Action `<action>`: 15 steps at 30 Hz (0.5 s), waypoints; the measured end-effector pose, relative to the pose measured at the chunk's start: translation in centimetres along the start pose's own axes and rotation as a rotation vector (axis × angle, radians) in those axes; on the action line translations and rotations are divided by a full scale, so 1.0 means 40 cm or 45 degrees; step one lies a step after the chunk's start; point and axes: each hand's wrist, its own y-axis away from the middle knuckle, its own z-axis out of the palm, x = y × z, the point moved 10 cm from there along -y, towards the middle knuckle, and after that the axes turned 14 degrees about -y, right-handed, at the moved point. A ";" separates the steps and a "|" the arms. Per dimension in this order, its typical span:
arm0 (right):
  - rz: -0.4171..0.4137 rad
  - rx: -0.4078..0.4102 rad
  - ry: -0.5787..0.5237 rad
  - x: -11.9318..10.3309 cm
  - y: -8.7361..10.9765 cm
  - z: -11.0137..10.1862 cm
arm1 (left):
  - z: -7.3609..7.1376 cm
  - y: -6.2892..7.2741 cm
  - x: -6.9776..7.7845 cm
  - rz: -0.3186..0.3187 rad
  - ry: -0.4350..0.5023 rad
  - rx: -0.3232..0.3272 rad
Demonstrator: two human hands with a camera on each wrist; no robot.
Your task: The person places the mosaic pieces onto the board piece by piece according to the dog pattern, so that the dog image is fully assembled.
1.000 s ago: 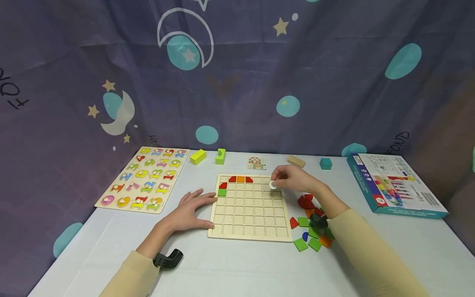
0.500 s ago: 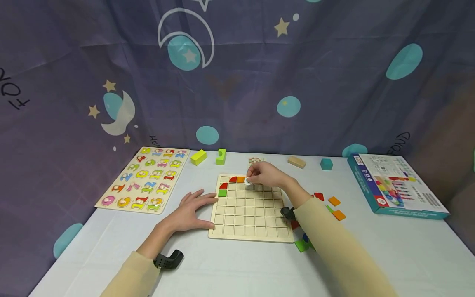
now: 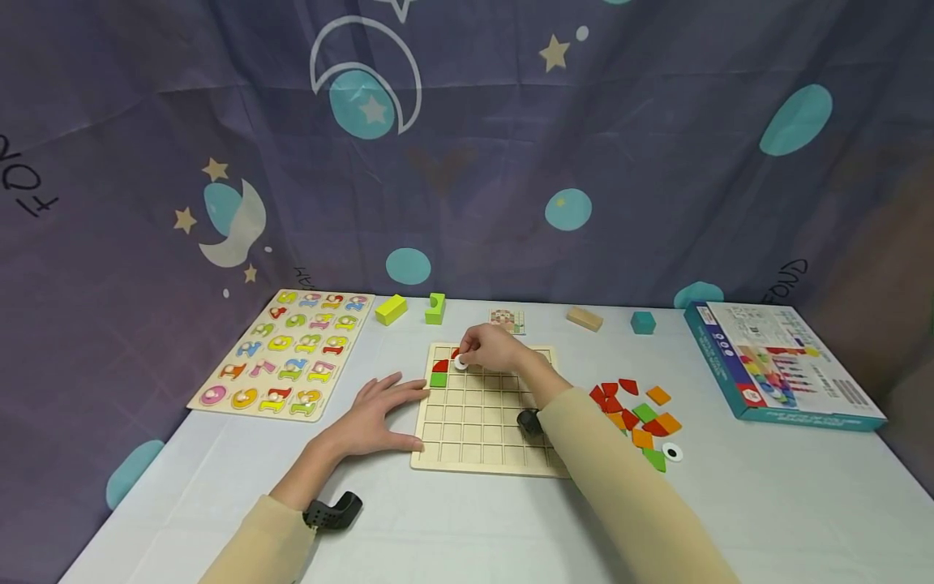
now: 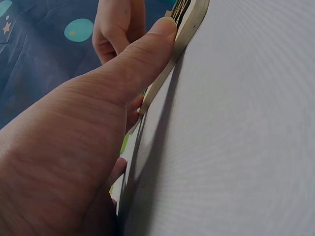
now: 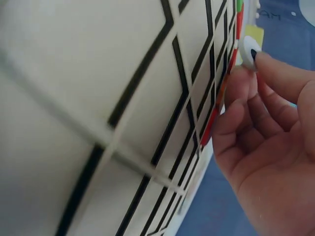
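My right hand (image 3: pixel 496 350) pinches a white disc with a black dot (image 5: pixel 249 51) between thumb and fingertips, close over the upper left of the wooden grid board (image 3: pixel 470 430). In the board's left column sit a red quarter-round piece (image 3: pixel 441 367) and a green square (image 3: pixel 438 380). The right hand hides most of the top row, where a bit of red shows. My left hand (image 3: pixel 372 420) lies spread beside the board, fingertips and thumb at its left edge. The left wrist view shows the left thumb (image 4: pixel 147 46) against the board's rim.
Right of the board lie loose red, orange and green pieces (image 3: pixel 642 439) and another black-dotted white disc (image 3: pixel 672 452). A number puzzle (image 3: pixel 251 371) lies left, a flat box (image 3: pixel 784 365) right. Behind the board are a pattern card (image 3: pixel 507 319) and several blocks (image 3: pixel 584 318).
My right hand has moved left along the board's top rows, carrying the white disc from the right side to the upper left. The left hand has stayed at the edge.
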 end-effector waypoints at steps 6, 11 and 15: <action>0.004 0.006 0.143 -0.001 -0.015 0.015 | -0.003 0.000 0.005 0.014 0.006 0.012; -0.002 -0.006 0.210 -0.005 -0.016 0.025 | -0.005 0.001 0.007 0.004 0.014 0.004; 0.002 -0.011 0.240 -0.006 -0.016 0.028 | -0.006 0.002 0.006 0.004 0.013 0.002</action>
